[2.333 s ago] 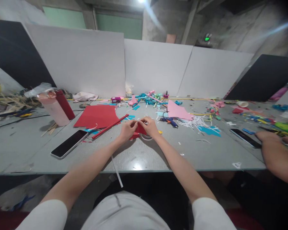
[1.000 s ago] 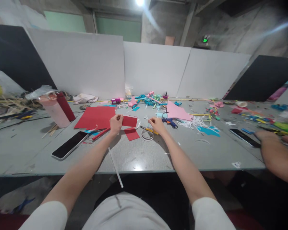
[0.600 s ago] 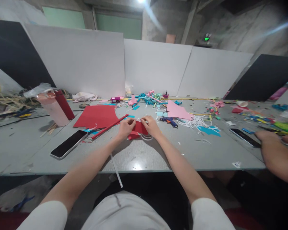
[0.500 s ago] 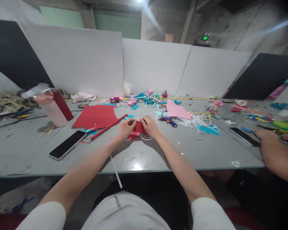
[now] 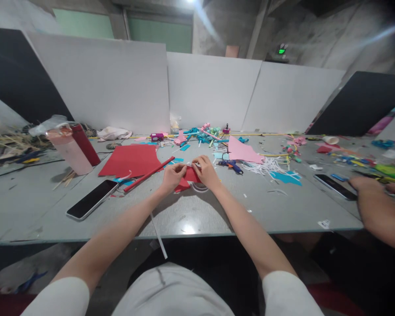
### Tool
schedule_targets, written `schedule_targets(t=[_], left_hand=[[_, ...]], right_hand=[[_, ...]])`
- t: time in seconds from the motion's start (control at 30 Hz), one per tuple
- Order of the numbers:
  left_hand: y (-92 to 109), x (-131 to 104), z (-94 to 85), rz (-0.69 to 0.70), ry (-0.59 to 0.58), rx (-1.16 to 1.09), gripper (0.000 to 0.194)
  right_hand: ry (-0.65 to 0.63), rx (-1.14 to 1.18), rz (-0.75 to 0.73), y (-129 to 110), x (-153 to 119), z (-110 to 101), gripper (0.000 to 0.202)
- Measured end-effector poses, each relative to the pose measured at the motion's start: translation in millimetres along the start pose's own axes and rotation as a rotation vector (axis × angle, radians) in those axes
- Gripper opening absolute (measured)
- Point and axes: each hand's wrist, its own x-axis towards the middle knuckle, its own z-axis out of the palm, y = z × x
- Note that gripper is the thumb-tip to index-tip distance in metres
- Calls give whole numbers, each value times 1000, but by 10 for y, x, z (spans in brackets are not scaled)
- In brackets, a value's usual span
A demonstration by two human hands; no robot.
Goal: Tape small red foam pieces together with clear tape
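Between my two hands is a small piece of red paper (image 5: 192,174), raised a little over the table. My left hand (image 5: 174,176) pinches its left edge with thumb and fingertips. On the other side my right hand (image 5: 205,172) grips the right edge, fingers curled over the top. A second red scrap (image 5: 182,185) lies just below the paper. Under my right hand a pale ring-like item (image 5: 200,188) shows in part; its kind is unclear. Left of my left hand, a rolled red paper tube (image 5: 149,174) lies slantwise.
Red sheets (image 5: 130,160) and a phone (image 5: 92,199) lie left, near a pink bottle (image 5: 70,149). A blue glue gun (image 5: 231,166), pink paper (image 5: 243,151) and white paper shreds (image 5: 266,166) lie right. Another person's arm (image 5: 378,202) rests farther right. White panels (image 5: 213,92) stand behind.
My right hand's fingers have shifted slightly upward and curled differently at the red paper's top edge. Both hands stay on the paper; the rest looks the same.
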Motion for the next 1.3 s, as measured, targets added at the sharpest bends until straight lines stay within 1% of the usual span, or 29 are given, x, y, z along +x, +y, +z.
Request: schedule_targets(t=[0.1, 0.2, 0.33, 0.47, 0.63, 0.87, 1.07, 1.3], left_hand=[[32, -13, -8, 17, 17, 24, 36], [76, -28, -21, 55, 32, 57, 32], [123, -46, -37, 90, 47, 113, 29], [124, -53, -47, 110, 64, 156, 26], [83, -61, -59, 109, 30, 193, 23], [66, -79, -70, 153, -13, 231, 22], [87, -80, -83, 160, -33, 250, 24], [50, -74, -89, 175, -61, 255, 19]], right_hand=[[16, 18, -56, -62, -8, -33, 21], [-19, 3, -116, -114, -18, -69, 25], [-55, -31, -136, -172, -31, -68, 27], [-64, 0, -122, -194, -35, 7, 30], [-85, 57, -86, -145, -35, 82, 28], [-58, 123, -43, -107, -50, 88, 22], [-81, 143, -8, -112, -46, 82, 23], [-87, 147, -5, -127, -39, 87, 18]])
